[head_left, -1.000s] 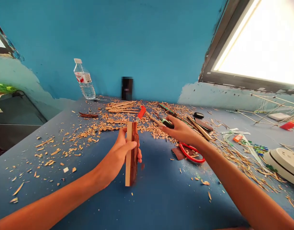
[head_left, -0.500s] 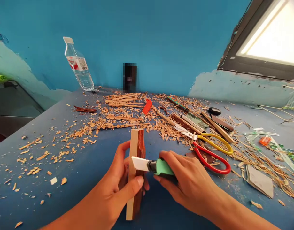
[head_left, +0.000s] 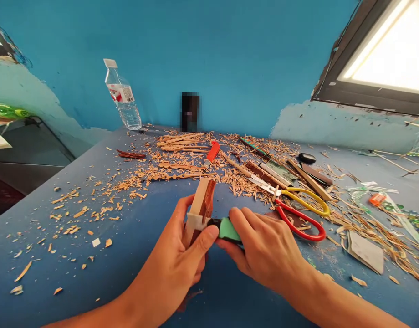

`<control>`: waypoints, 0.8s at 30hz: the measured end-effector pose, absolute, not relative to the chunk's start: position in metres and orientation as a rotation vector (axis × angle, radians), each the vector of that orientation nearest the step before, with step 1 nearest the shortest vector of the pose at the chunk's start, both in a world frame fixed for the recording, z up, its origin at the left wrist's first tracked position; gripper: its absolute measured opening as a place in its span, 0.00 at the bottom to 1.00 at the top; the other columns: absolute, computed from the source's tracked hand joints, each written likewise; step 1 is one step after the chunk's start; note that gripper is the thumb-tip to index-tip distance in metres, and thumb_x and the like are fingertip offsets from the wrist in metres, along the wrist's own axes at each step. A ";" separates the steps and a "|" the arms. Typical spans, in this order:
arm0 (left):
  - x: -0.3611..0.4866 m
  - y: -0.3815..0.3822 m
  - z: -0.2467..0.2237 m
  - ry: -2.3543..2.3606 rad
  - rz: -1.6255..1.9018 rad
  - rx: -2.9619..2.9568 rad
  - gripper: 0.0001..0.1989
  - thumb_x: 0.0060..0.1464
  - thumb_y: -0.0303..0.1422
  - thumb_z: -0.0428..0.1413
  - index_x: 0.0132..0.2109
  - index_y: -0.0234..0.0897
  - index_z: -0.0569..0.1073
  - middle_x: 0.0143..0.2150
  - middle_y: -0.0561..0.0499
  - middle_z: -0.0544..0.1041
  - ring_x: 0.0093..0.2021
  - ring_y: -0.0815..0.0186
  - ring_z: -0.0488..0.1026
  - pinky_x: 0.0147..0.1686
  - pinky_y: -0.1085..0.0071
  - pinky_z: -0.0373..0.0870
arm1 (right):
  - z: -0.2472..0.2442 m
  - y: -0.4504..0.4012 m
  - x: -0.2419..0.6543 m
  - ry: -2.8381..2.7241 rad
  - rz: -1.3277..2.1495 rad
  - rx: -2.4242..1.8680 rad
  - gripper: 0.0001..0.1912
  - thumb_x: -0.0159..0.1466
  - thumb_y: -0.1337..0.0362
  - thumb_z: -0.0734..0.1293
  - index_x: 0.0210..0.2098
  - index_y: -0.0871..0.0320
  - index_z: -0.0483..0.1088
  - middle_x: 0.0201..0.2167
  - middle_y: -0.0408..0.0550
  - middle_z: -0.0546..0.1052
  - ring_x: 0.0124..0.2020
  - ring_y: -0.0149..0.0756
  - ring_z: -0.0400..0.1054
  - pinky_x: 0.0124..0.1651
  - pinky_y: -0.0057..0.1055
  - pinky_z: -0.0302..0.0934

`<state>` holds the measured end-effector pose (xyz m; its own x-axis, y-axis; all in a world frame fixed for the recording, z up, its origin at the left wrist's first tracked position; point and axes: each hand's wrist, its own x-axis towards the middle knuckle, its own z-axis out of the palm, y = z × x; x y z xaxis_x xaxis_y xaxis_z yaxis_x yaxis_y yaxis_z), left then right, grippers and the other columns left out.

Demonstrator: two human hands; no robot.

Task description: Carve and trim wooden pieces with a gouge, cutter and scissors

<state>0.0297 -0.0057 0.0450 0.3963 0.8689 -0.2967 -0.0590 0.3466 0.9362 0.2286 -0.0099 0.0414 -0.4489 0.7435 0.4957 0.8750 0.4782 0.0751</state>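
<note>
My left hand (head_left: pixel 182 248) is closed around a block of wood (head_left: pixel 200 196), pale on one face and reddish brown on the other. The block stands tilted, its top leaning away and to the right. In my right hand (head_left: pixel 260 241) is a utility knife (head_left: pixel 230 229) with a mint-green and black handle. Its short, wide blade (head_left: pixel 196 221) lies across the block, against the pale face. My left thumb presses by the black collar of the knife. The lower part of the block is hidden behind my left hand.
Wood shavings (head_left: pixel 134 182) cover much of the blue table (head_left: pixel 127 273). Scissors (head_left: pixel 298 205) with yellow and red handles lie to the right, near folded sandpaper (head_left: pixel 365 250). A red cutter (head_left: pixel 212 152) and carved sticks (head_left: pixel 182 142) lie behind. A water bottle (head_left: pixel 125 100) stands back left.
The block has tilted to the right and its lower end has gone behind my left hand. The knife has moved slightly left and up along it, and my left thumb now meets its collar.
</note>
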 end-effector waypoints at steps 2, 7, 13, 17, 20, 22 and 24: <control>0.038 -0.001 0.049 1.013 0.814 1.045 0.23 0.64 0.52 0.59 0.59 0.54 0.61 0.24 0.65 0.56 0.17 0.76 0.49 0.14 0.83 0.50 | 0.045 -0.002 0.230 -2.284 -0.398 -1.465 0.25 0.79 0.47 0.52 0.40 0.57 0.68 0.26 0.47 0.75 0.21 0.40 0.70 0.25 0.36 0.40; 0.056 0.018 0.073 1.021 0.860 1.058 0.20 0.64 0.47 0.61 0.56 0.50 0.63 0.27 0.64 0.62 0.18 0.77 0.52 0.14 0.83 0.54 | 0.060 0.032 0.240 -2.115 -0.216 -1.647 0.21 0.77 0.46 0.56 0.44 0.56 0.68 0.33 0.52 0.80 0.27 0.41 0.71 0.29 0.34 0.34; 0.044 0.033 0.087 1.036 0.944 1.086 0.22 0.62 0.36 0.63 0.55 0.48 0.60 0.25 0.65 0.60 0.19 0.76 0.57 0.17 0.82 0.59 | 0.072 0.033 0.255 -2.161 0.068 -1.494 0.19 0.79 0.49 0.52 0.39 0.52 0.63 0.25 0.39 0.73 0.26 0.34 0.66 0.30 0.29 0.50; 0.024 0.026 0.081 0.995 0.890 1.085 0.14 0.66 0.40 0.57 0.51 0.46 0.60 0.30 0.60 0.69 0.21 0.73 0.65 0.19 0.77 0.68 | 0.065 0.023 0.264 -2.170 0.138 -1.486 0.17 0.77 0.49 0.57 0.38 0.52 0.62 0.26 0.39 0.72 0.26 0.35 0.64 0.30 0.30 0.50; 0.015 0.020 0.075 0.906 0.833 1.034 0.15 0.66 0.45 0.55 0.51 0.48 0.59 0.35 0.58 0.72 0.23 0.69 0.71 0.20 0.72 0.73 | 0.055 0.020 0.268 -2.171 0.143 -1.508 0.14 0.76 0.51 0.60 0.39 0.52 0.62 0.27 0.39 0.73 0.26 0.36 0.65 0.30 0.31 0.47; 0.012 0.019 0.070 0.871 0.804 0.987 0.18 0.64 0.46 0.58 0.51 0.48 0.59 0.36 0.57 0.73 0.23 0.69 0.72 0.19 0.72 0.74 | 0.050 0.019 0.270 -2.193 0.143 -1.495 0.12 0.76 0.51 0.60 0.41 0.52 0.64 0.29 0.40 0.75 0.27 0.36 0.66 0.31 0.32 0.47; 0.009 0.019 0.065 0.867 0.780 0.952 0.19 0.64 0.47 0.58 0.52 0.47 0.59 0.36 0.56 0.74 0.24 0.69 0.72 0.20 0.73 0.74 | 0.046 0.016 0.270 -2.259 0.104 -1.444 0.12 0.75 0.51 0.61 0.47 0.52 0.65 0.32 0.41 0.77 0.28 0.38 0.68 0.32 0.33 0.48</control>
